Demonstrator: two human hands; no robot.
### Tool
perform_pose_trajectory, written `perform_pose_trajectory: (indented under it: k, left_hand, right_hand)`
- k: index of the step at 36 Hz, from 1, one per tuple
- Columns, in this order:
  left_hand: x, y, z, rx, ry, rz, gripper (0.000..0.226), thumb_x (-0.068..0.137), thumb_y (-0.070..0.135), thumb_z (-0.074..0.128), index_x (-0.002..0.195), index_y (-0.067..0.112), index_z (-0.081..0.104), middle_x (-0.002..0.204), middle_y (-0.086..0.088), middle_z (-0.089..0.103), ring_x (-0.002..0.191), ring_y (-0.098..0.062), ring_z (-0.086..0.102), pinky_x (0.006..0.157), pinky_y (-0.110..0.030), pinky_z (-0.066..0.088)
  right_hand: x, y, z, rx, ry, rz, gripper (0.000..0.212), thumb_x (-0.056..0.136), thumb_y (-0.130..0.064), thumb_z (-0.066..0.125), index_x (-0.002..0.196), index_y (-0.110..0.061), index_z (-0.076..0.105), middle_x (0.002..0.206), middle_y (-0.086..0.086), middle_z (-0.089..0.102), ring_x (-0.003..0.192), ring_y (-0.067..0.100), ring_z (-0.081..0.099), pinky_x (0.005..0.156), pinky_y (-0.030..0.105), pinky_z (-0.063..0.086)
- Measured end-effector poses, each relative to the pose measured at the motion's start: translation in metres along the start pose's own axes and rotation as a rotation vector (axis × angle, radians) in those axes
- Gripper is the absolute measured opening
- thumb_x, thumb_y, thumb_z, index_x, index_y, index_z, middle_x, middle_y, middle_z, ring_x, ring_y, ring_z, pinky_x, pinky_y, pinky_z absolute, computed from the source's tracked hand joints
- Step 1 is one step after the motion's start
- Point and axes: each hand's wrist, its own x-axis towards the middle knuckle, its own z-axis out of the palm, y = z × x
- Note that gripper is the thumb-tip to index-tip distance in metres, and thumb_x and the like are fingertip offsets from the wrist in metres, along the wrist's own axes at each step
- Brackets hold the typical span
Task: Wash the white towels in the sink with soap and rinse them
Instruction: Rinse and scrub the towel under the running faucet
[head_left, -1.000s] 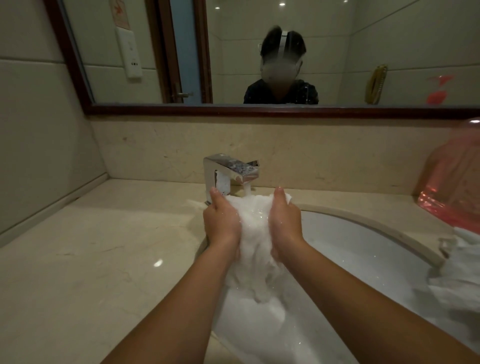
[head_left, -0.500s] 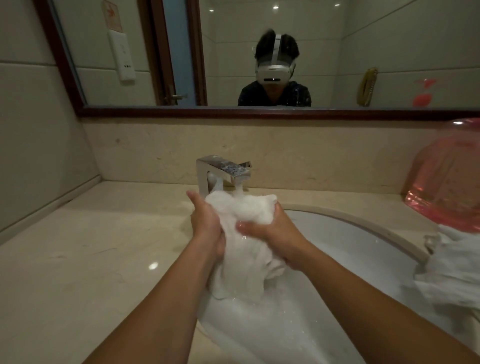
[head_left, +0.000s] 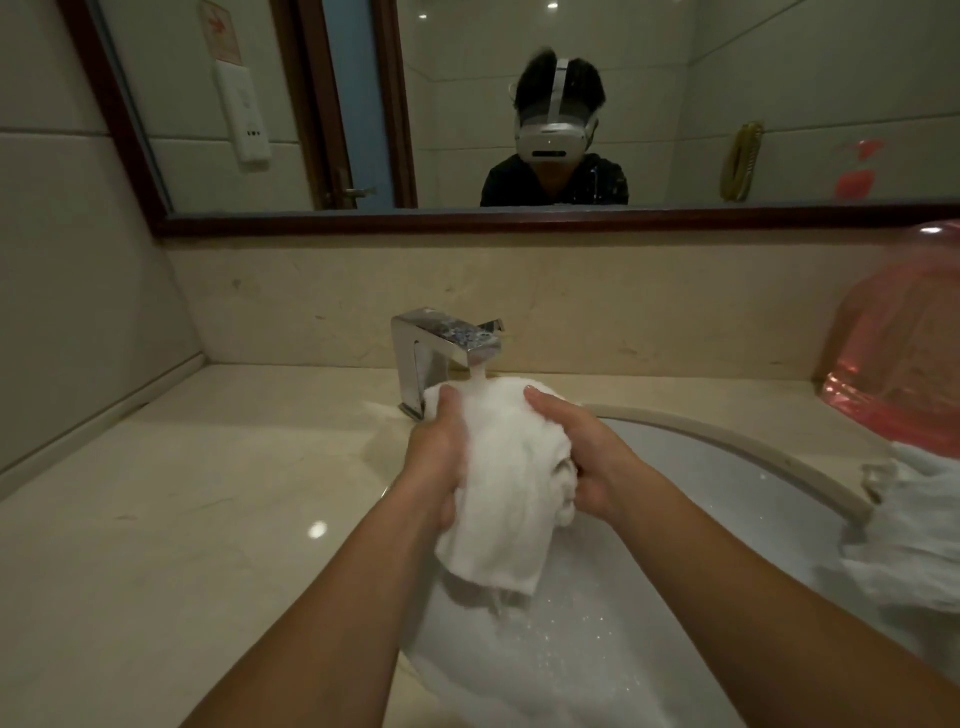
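A bunched white towel (head_left: 506, 478) hangs over the white sink (head_left: 701, 467), right under the chrome tap (head_left: 441, 348), whose water stream lands on the towel's top. My left hand (head_left: 436, 462) grips the towel's left side. My right hand (head_left: 576, 452) grips its right side, fingers curled over the top. The towel's lower end drips into the basin. A second white towel (head_left: 924, 530) lies over the sink's right rim.
A beige stone counter (head_left: 182, 519) surrounds the sink, with a wide stretch to the left. A pink translucent basin (head_left: 898, 353) stands at the back right. A dark-framed mirror (head_left: 467, 104) on the wall reflects a person wearing a headset.
Both hands have kept squeezing and turning the towel under the tap. The right hand went from flat against it to curled over its top, and the towel is bunched tighter.
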Motion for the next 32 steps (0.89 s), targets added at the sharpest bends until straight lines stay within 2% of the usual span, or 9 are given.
perform_pose_trajectory:
  k: [6,10,14,17,19,24,26,28,32]
  left_hand:
    - [-0.007,0.006,-0.003,-0.168,-0.002,0.030,0.067,0.094,0.073,0.060,0.114,0.010,0.072,0.102,-0.009,0.080,0.092,-0.033,0.077,0.079,-0.044,0.063]
    - [-0.006,0.004,-0.006,-0.248,-0.207,-0.044,0.098,0.073,0.085,0.064,0.135,0.009,0.068,0.123,-0.018,0.076,0.112,-0.042,0.074,0.104,-0.060,0.055]
    - [-0.011,0.004,-0.001,-0.172,-0.354,-0.046,0.081,0.092,0.078,0.057,0.135,0.010,0.069,0.127,-0.020,0.074,0.117,-0.042,0.072,0.108,-0.058,0.052]
    - [-0.011,0.003,0.005,-0.087,-0.276,-0.002,0.088,0.084,0.088,0.057,0.132,0.016,0.070,0.117,-0.016,0.079,0.106,-0.038,0.077,0.103,-0.058,0.057]
    - [-0.008,0.001,0.007,-0.028,-0.185,0.052,0.081,0.088,0.087,0.049,0.126,0.020,0.073,0.107,-0.012,0.081,0.097,-0.036,0.079,0.097,-0.059,0.060]
    - [-0.016,0.012,0.004,0.108,0.063,0.067,0.064,0.105,0.068,0.037,0.117,0.013,0.067,0.090,-0.007,0.076,0.082,-0.028,0.073,0.074,-0.037,0.059]
    - [-0.014,0.012,0.000,0.127,0.092,0.063,0.067,0.104,0.069,0.037,0.125,0.012,0.064,0.099,-0.008,0.073,0.089,-0.030,0.071,0.084,-0.041,0.060]
    - [-0.010,0.010,-0.002,0.103,0.091,0.080,0.069,0.103,0.069,0.039,0.133,0.012,0.063,0.112,-0.010,0.073,0.099,-0.032,0.071,0.094,-0.047,0.060]
    - [-0.007,0.005,-0.001,0.073,0.116,0.107,0.065,0.103,0.068,0.046,0.128,0.009,0.061,0.117,-0.011,0.072,0.101,-0.031,0.070,0.092,-0.044,0.060]
  right_hand:
    - [-0.004,-0.016,-0.019,-0.009,0.031,-0.061,0.040,0.100,-0.028,0.071,0.131,-0.003,0.070,0.121,0.017,0.077,0.114,0.037,0.074,0.088,0.044,0.060]
    - [0.006,-0.008,-0.011,0.005,0.243,-0.150,0.034,0.101,-0.024,0.073,0.125,-0.001,0.070,0.107,0.014,0.081,0.099,0.034,0.078,0.091,0.049,0.062]
    - [0.012,-0.004,-0.002,0.164,0.210,-0.130,0.046,0.098,-0.042,0.072,0.130,-0.008,0.071,0.115,0.013,0.080,0.105,0.035,0.077,0.101,0.053,0.058]
    - [0.009,-0.002,0.005,0.163,0.066,-0.103,0.065,0.082,-0.042,0.083,0.134,-0.006,0.069,0.122,0.019,0.076,0.113,0.040,0.074,0.106,0.055,0.055]
    - [0.005,-0.001,0.006,0.100,0.013,-0.121,0.070,0.078,-0.037,0.088,0.138,-0.009,0.065,0.122,0.017,0.077,0.112,0.038,0.075,0.101,0.052,0.059]
    - [-0.013,-0.004,0.001,-0.218,-0.136,-0.141,0.047,0.094,-0.043,0.077,0.135,-0.041,0.055,0.120,0.001,0.079,0.106,0.027,0.078,0.082,0.052,0.065]
    - [-0.019,-0.003,0.001,-0.183,-0.163,-0.131,0.037,0.101,-0.031,0.071,0.134,-0.040,0.056,0.120,0.003,0.079,0.105,0.025,0.078,0.076,0.045,0.067]
    - [-0.015,-0.002,0.000,-0.158,-0.112,-0.164,0.037,0.104,-0.022,0.068,0.137,-0.034,0.058,0.121,0.005,0.079,0.108,0.028,0.077,0.084,0.048,0.066]
    - [-0.001,-0.002,0.001,-0.163,0.049,-0.275,0.031,0.101,-0.018,0.072,0.132,-0.023,0.067,0.115,0.009,0.080,0.102,0.032,0.078,0.089,0.050,0.064]
